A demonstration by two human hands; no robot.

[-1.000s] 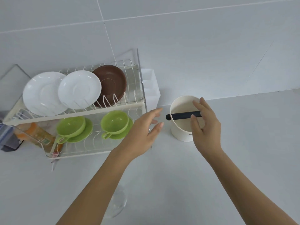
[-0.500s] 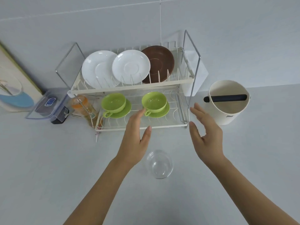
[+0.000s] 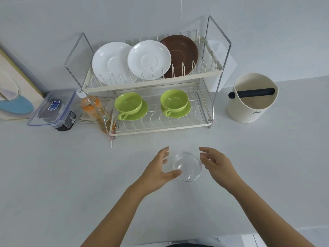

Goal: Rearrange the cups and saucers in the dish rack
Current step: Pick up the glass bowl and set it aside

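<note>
A two-tier wire dish rack (image 3: 160,127) stands against the wall. Its top tier holds two white saucers (image 3: 111,62) (image 3: 149,58) and a brown saucer (image 3: 183,52), all upright. On the bottom tier sit two green cups on green saucers, one left (image 3: 128,104) and one right (image 3: 174,101). A clear glass bowl (image 3: 187,167) rests on the counter in front of the rack. My left hand (image 3: 158,172) is open at its left side, thumb at the rim. My right hand (image 3: 216,164) is open just right of it.
A cream canister with a black bar (image 3: 252,98) stands right of the rack. An orange bottle (image 3: 94,111), a clear lidded box (image 3: 53,107) and a leaning board (image 3: 14,90) are to the left. The counter is white.
Both hands drew back from the rack and came down to either side of the glass bowl. The view shifted left and pulled back.
</note>
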